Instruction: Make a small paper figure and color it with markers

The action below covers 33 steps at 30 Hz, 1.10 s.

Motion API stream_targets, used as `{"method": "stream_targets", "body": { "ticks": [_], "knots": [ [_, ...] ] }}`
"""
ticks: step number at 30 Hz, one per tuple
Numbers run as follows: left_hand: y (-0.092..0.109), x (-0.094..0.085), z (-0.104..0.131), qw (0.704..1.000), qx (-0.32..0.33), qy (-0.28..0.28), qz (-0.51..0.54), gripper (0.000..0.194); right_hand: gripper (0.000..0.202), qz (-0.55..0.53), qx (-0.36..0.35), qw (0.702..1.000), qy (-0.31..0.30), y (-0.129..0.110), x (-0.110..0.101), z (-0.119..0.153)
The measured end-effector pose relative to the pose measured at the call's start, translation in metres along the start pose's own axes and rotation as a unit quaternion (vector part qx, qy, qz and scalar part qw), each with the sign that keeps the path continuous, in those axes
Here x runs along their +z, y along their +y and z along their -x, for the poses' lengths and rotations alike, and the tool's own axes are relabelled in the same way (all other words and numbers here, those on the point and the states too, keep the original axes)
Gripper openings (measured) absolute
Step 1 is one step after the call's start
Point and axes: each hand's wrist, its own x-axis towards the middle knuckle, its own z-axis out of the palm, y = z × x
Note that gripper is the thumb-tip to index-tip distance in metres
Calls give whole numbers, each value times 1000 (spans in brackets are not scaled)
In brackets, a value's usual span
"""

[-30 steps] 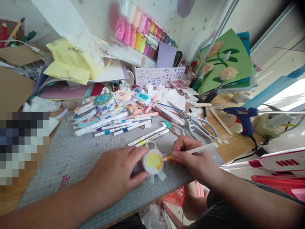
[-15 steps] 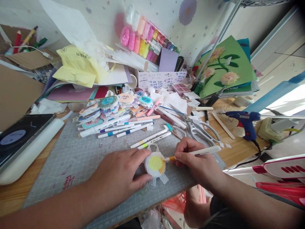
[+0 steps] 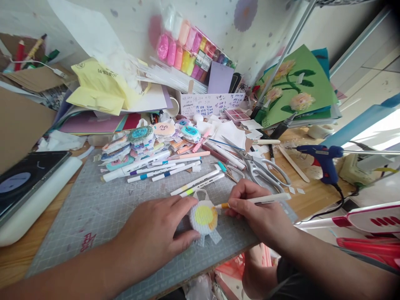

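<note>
A small round white textured piece [image 3: 204, 218] lies on the grey cutting mat [image 3: 125, 208], with a yellow centre, an orange patch on its right edge, a loop on top and two pale tabs below. My left hand [image 3: 156, 227] steadies it between thumb and fingers at its left side. In my right hand [image 3: 250, 204] is a white marker [image 3: 270, 198] with an orange band, gripped like a pen. Its tip touches the upper right edge of the yellow circle. Two yellow-marked pens [image 3: 200, 182] lie just behind the piece.
Behind are several scattered markers [image 3: 153, 168], stacked decorated pieces [image 3: 140, 137] and scissors [image 3: 258, 168]. A blue glue gun [image 3: 325, 160] with its cable is at the right. On the left sits a dark-screened device [image 3: 29, 177]. The mat's front edge is close to my hands.
The marker tip has shifted slightly upward along the right edge of the yellow circle. My left hand keeps its hold on the round piece, and the view has moved a little.
</note>
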Motion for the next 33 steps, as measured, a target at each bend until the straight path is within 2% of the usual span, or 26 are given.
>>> {"method": "stream_targets", "body": {
  "ticks": [13,16,19,23,28,31,33],
  "knots": [
    [0,0,0,1000,1,5,5,43,14,-16,13,1000,3,3,-2,0],
    [-1,-3,-1,1000,3,9,12,43,14,-67,37,997,-19,4,-5,0],
    [-1,-10,-1,999,11,8,38,42,14,-142,35,989,11,2,-6,-1],
    [-4,-22,-1,996,53,3,71,45,23,-208,41,977,35,-2,-4,-1],
    [-13,-34,-1,994,80,-31,62,49,20,-137,42,989,-21,1,-1,5],
    [-14,-40,1,993,60,-70,76,62,16,-94,10,993,-63,0,1,6],
    [-13,-40,2,993,40,-72,85,65,13,-73,-6,994,-75,-2,4,6]
  ]
}}
